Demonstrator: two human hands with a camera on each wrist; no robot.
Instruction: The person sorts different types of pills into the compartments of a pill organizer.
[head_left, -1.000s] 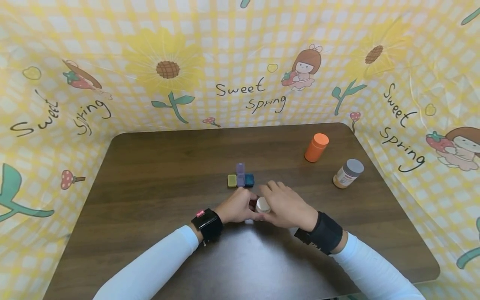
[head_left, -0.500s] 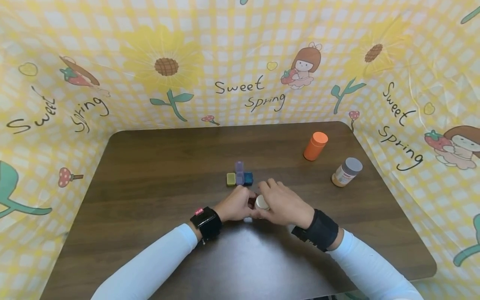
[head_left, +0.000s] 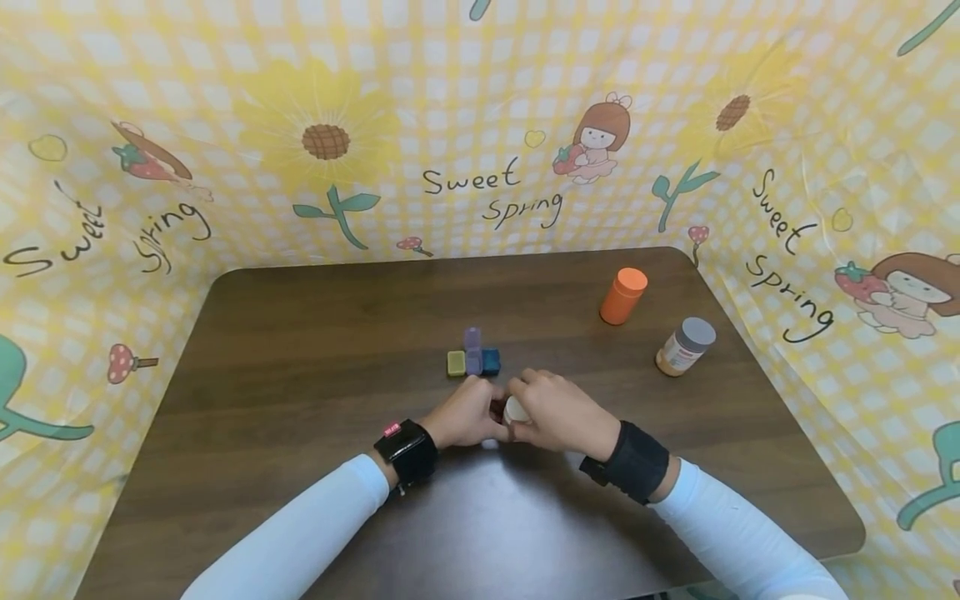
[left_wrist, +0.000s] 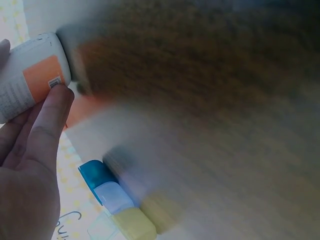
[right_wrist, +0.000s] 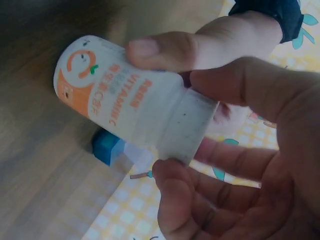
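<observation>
Both hands are on a white vitamin C bottle (right_wrist: 115,95) with an orange-and-white label, near the middle of the table. My left hand (head_left: 467,413) grips the bottle's body, its thumb lying along the label in the right wrist view. At the top end, my right hand (head_left: 562,410) pinches the white cap (right_wrist: 189,125) between thumb and fingers, and the cap sits on the bottle. Just beyond the hands lies a small pill box (head_left: 473,361) with yellow, purple and blue compartments. Its purple lid (head_left: 472,337) stands raised.
An orange bottle (head_left: 623,297) stands at the back right of the dark wooden table (head_left: 315,333). Nearer the right edge is a grey-capped jar (head_left: 685,347) with a label. A yellow checked cloth (head_left: 450,100) hangs around the back and sides.
The right hand's fingers have shifted around the cap, covering more of it in the head view. The left hand keeps its hold on the bottle. The head view has shifted slightly.
</observation>
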